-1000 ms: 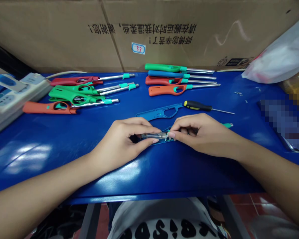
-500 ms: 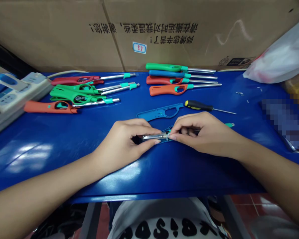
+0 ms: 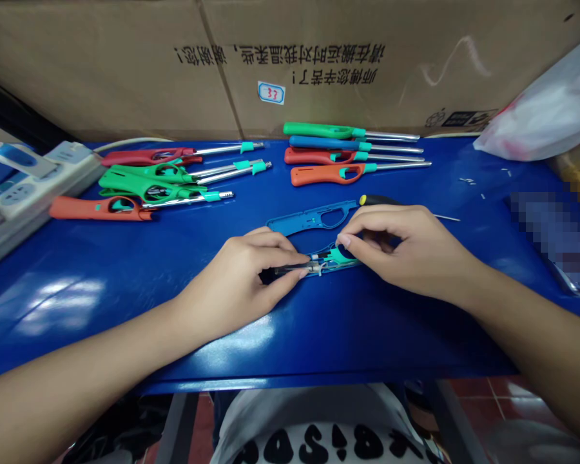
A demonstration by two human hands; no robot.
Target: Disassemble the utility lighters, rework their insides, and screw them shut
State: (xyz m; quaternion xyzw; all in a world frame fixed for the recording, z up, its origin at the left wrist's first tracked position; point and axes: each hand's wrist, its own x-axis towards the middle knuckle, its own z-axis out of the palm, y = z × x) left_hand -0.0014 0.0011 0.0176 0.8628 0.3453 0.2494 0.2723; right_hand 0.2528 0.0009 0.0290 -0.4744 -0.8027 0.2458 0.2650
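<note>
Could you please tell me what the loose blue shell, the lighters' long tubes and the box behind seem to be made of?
The blue shell looks like moulded plastic: thin ribs, soft sheen. The tubes are probably polished metal, silvery and glinting. The box is matt brown cardboard, with a flap seam. The left hand pinches a clear cartridge, likely plastic.
</note>
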